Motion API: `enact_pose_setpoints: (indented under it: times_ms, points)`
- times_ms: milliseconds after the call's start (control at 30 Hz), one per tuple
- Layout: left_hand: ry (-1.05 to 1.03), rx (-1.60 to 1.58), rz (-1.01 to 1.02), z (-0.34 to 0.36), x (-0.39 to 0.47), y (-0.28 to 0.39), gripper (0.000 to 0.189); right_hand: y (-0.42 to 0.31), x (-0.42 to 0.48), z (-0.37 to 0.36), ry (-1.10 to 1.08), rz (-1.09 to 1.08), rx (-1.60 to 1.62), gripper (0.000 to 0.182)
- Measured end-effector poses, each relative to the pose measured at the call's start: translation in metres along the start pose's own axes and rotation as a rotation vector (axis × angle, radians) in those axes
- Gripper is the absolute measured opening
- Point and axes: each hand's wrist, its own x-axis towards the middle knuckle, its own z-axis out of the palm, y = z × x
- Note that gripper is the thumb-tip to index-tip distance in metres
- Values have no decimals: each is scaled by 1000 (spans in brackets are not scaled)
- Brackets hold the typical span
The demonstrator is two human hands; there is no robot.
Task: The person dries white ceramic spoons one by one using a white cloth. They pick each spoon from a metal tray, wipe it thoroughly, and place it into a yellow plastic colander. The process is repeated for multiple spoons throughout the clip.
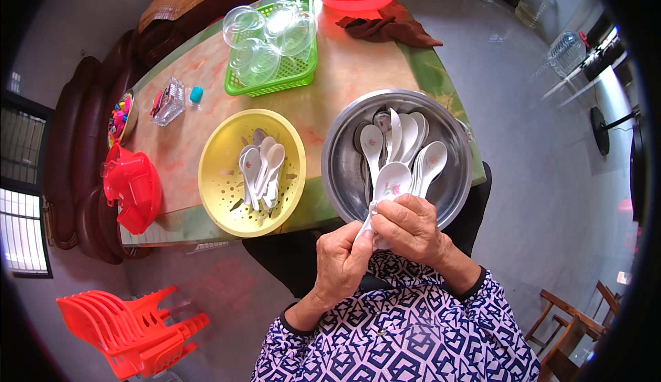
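Observation:
Both my hands meet over the near rim of a stainless steel basin [338,196]. My left hand [343,258] pinches the handle end of a white spoon with a pink flower [392,179], with pale cloth at its handle. My right hand [410,227] is closed around the same spoon just below its bowl, on the cloth. Several white flowered spoons [433,160] and some metal spoons [382,121] lie in the basin beyond my hands. To the left, a yellow perforated colander [211,196] holds more white spoons [266,168].
A green plastic basket [248,90] of clear bowls [255,62], a red basin [356,0] and a dark red cloth [392,30] stand farther back. Red plastic containers [134,191] and a clear box [170,103] are at the table's left. Stacked red chairs [129,330] stand lower left.

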Motion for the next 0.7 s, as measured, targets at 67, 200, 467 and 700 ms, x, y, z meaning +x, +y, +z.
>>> enact_pose_setpoints:
  times_ms: [67,200,467,700]
  points:
    - [55,141,81,0,3,-2,25,0,-1,-1,-26,7,14,27]
    - [84,195,-13,-19,7,-10,33,1,1,-9,-91,69,108,28]
    - [620,251,-23,-83,2,-41,33,4,10,-13,95,275,129,31]
    - [842,918,-121,-114,24,-63,28,1,9,-10,69,326,137,33]
